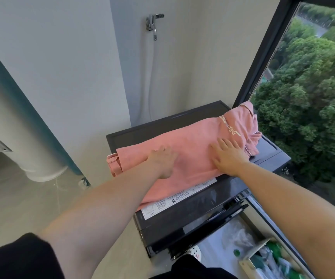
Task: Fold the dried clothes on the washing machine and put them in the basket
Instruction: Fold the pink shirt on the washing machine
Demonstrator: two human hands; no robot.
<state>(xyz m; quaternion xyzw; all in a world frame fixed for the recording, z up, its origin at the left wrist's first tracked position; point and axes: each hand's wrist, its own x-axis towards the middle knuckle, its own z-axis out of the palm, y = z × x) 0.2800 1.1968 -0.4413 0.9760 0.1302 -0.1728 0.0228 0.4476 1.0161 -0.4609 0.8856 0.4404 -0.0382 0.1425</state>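
Evidently mid-fold: both the left hand [163, 161] and right hand [228, 156] lie flat, fingers straight, pressing the pink T-shirt [192, 137] on the washing machine [202, 202]. Next likely comes another fold; no basket shows.

A pink garment [190, 141] with pale lettering is spread lengthwise, partly folded, across the dark washing machine [192, 210] top.
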